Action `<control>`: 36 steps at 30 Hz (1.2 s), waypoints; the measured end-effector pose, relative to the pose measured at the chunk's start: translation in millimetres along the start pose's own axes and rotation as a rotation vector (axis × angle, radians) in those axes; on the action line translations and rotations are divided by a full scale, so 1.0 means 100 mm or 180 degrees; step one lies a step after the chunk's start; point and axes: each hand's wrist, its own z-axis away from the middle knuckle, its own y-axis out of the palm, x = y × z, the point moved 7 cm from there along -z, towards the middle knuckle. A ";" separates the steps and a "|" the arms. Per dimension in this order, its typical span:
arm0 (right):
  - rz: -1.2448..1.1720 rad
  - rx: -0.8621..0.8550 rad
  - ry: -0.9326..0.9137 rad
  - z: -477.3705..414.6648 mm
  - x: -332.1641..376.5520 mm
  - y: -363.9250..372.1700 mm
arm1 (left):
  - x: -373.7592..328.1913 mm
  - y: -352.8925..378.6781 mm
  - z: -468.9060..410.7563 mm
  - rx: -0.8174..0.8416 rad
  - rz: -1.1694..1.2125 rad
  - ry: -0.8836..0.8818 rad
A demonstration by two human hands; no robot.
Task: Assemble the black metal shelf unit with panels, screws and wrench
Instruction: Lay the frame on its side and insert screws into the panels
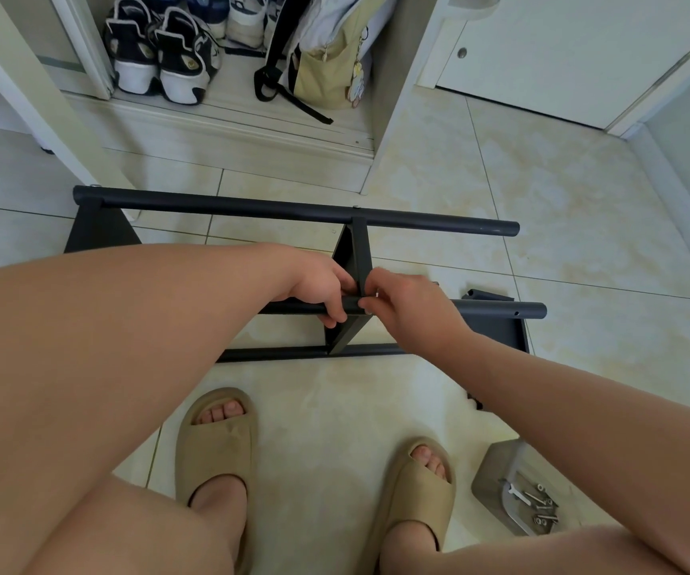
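One head-worn wide-angle camera looks steeply down; close above the left hand [321,289] and right hand [412,311].

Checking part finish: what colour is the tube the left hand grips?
Matte black, slightly greyish: the tube, seen best in the head view.

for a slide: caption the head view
Left hand grips the black tube; right hand pinches a screw at the panel.

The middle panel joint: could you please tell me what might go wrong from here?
What looks like a small screw, pinched by the right hand, could slip and roll across the floor tiles. The wrench lies by the right foot, so fetching it means releasing the pole that the left hand grips, and the panel may shift.
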 end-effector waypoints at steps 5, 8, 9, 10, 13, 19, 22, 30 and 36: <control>-0.0237 0.0107 -0.0051 -0.02 -0.10 -0.04 | 0.00 0.01 -0.01 0.0004 0.0045 -0.0010; -0.0083 0.0101 -0.0366 0.03 -0.05 -0.02 | -0.01 0.00 0.00 0.0017 0.0015 0.0004; 0.0049 0.0076 -0.0520 0.05 -0.02 0.00 | -0.01 0.00 0.00 0.0034 -0.0018 0.0008; 0.0204 0.0001 -0.0691 0.08 0.02 0.01 | -0.02 0.00 0.00 0.0046 -0.0047 0.0011; 0.0558 -0.0239 -0.1031 0.12 0.15 0.01 | -0.02 0.00 0.00 0.0032 -0.0073 0.0017; 0.1149 -0.0457 -0.0738 0.06 0.18 0.07 | -0.02 0.01 0.01 0.0035 -0.0032 0.0056; 0.1254 -0.0375 -0.0712 0.09 0.14 0.06 | -0.03 0.00 0.02 0.0024 -0.0086 0.0069; 0.1292 -0.0364 -0.0960 0.08 0.26 0.05 | -0.01 -0.01 0.00 -0.0031 -0.0146 0.0055; 0.1221 -0.0458 -0.0800 0.10 0.14 0.03 | -0.03 -0.01 0.02 0.0030 -0.0144 0.0069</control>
